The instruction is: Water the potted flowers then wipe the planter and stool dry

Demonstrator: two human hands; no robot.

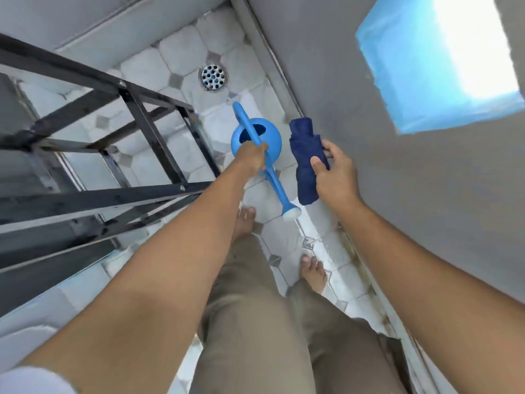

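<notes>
My left hand (252, 159) grips the handle of a blue plastic watering can (264, 137), which hangs low over the tiled floor with its long spout pointing back toward my feet. My right hand (332, 172) holds a folded dark blue cloth (305, 155) just to the right of the can, close to the grey wall. No potted flowers, planter or stool show in this view.
A black metal railing (136, 115) runs along the left. A round metal floor drain (213, 76) sits in the white tiled floor (170, 61) ahead. A grey wall (397, 194) with a bright blue-edged opening (443, 61) rises on the right. My bare feet stand below.
</notes>
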